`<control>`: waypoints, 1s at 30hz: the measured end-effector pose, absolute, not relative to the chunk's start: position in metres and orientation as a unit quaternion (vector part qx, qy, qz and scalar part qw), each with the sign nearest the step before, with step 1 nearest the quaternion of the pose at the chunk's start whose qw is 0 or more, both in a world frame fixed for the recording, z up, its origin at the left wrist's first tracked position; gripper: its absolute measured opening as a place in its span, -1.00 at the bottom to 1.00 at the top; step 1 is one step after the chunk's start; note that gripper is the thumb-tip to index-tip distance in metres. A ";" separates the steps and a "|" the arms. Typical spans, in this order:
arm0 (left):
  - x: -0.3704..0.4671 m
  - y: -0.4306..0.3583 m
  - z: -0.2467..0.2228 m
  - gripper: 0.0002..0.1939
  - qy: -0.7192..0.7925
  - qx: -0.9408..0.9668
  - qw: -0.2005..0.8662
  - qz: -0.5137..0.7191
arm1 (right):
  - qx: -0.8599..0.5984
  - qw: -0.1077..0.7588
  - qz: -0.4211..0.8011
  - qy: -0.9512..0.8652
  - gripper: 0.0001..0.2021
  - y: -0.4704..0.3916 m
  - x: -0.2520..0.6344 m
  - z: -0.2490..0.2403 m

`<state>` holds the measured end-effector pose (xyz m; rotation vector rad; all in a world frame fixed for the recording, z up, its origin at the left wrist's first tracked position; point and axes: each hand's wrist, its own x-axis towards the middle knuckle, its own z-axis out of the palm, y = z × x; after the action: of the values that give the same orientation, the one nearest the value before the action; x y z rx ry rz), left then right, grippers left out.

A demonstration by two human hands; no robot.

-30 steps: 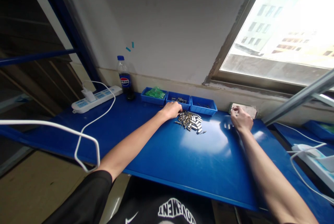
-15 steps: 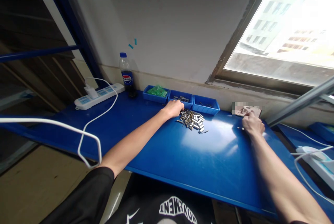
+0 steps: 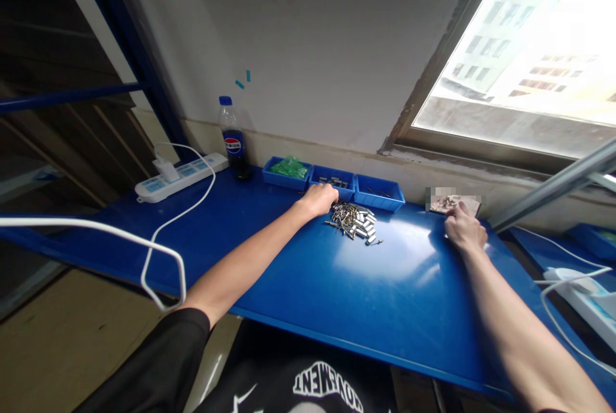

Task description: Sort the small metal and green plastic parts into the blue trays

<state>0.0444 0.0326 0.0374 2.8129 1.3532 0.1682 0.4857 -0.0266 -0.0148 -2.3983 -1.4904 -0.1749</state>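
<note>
My left hand (image 3: 319, 200) is closed at the left edge of a pile of small metal parts (image 3: 353, 220), just in front of the middle blue bin (image 3: 344, 193); what its fingers hold, if anything, is hidden. Over at the right, my right hand (image 3: 464, 227) touches the front of a flat object with a blurred picture (image 3: 469, 204) near the wall. Its fingers are bent, and their tips are too small to make out. The pile mixes thin pins with short silvery cylinders.
A left bin (image 3: 285, 180) holds green material, and a right bin (image 3: 378, 200) holds a few thin pieces. A cola bottle (image 3: 233, 143) and a white power strip (image 3: 180, 177) stand to the left. A white cable (image 3: 163, 227) loops across the blue table (image 3: 385, 310).
The camera view has shifted very slightly. My right hand's fingers have moved a little on the flat object; my left hand looks unchanged.
</note>
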 end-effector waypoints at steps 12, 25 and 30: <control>0.044 0.031 0.040 -0.62 0.445 0.893 0.018 0.059 | -0.853 0.198 -0.026 -0.482 -0.61 -0.032 0.476 -0.006; 0.028 0.041 0.055 -0.65 0.378 0.890 0.175 0.187 | -0.605 0.380 0.174 -0.677 -0.77 -0.013 0.337 0.060; 0.028 0.046 0.053 -0.80 0.300 0.880 0.237 0.282 | -0.543 0.335 0.302 -0.708 -0.74 -0.007 0.281 0.062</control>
<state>0.0280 0.0464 0.0525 2.4129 0.8218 0.7730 0.2813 -0.0072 0.0623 -1.4168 -1.8485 0.7868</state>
